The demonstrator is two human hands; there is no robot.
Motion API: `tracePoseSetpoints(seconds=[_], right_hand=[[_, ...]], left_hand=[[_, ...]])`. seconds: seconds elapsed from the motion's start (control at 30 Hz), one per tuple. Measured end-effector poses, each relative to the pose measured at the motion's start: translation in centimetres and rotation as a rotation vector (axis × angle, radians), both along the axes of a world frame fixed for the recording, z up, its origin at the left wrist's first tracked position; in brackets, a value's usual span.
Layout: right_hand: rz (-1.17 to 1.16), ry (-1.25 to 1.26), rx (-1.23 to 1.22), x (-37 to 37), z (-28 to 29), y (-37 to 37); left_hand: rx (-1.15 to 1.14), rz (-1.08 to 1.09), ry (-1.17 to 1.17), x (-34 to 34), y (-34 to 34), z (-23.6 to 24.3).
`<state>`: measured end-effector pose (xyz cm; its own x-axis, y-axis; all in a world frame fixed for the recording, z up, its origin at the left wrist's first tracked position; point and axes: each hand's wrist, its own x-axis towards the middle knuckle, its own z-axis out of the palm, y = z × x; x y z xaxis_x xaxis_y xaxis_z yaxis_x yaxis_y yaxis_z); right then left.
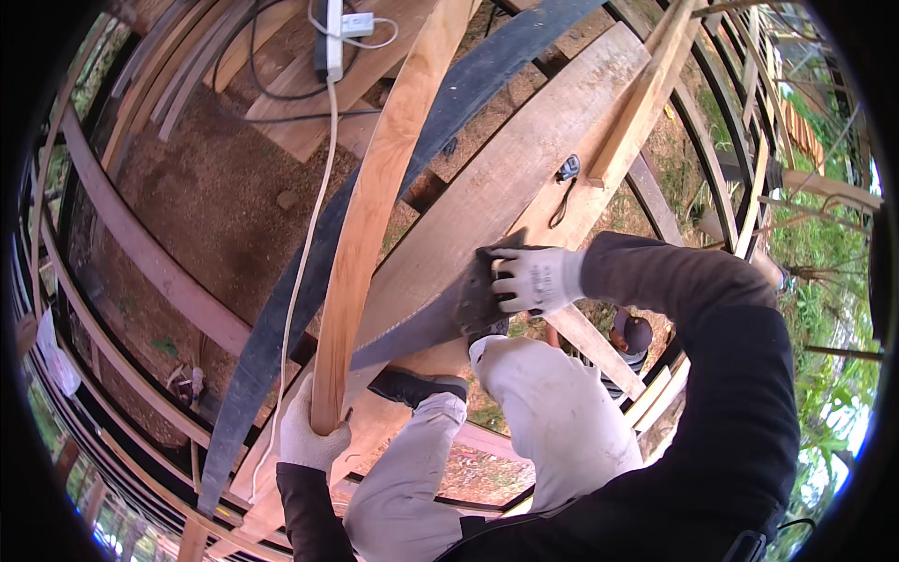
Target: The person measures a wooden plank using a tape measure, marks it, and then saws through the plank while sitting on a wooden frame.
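Observation:
My right hand (pixel 541 278), in a white glove, is wrapped round the dark handle of a handsaw (pixel 420 326). The saw's grey toothed blade slants down to the left, and its tip end reaches the edge of a long reddish-brown wooden board (pixel 375 201). My left hand (pixel 314 433), also gloved in white, grips the near end of this board. Whether the teeth are in the wood I cannot tell. Under the saw lie wide pale planks (pixel 496 178) and a long dark-grey strip (pixel 272 365).
A small tape measure (pixel 567 169) with a black strap lies on the planks, near a narrow timber (pixel 646 103). A white cable (pixel 314 225) runs from a power strip (pixel 333 47) alongside the board. Below right, a person in a cap (pixel 633 332) is partly visible. Open beams (pixel 150 244) span bare soil.

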<state>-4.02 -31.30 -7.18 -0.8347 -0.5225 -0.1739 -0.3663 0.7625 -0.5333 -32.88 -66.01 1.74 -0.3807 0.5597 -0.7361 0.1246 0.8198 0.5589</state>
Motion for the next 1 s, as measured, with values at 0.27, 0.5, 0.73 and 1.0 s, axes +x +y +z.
tracePoseSetpoints(seconds=[0.27, 0.5, 0.73, 1.0], right_hand=[[-1.594, -0.111, 0.583, 26.7, 3.6, -4.1], [-2.383, -0.252, 0.442, 18.9, -15.7, -7.6], [-2.135, -0.429, 0.463, 14.7, -18.9, -9.2], [-2.074, -0.264, 0.477, 15.5, -16.2, -10.5]], left_hand=[[0.046, -0.359, -0.018, 2.3, 11.8, -6.6], [0.067, -0.5, 0.046, 6.6, 17.6, -14.0], [0.13, -0.692, 0.229, 9.2, 18.3, -16.2], [0.195, -0.727, 0.518, 9.5, 16.0, -19.1]])
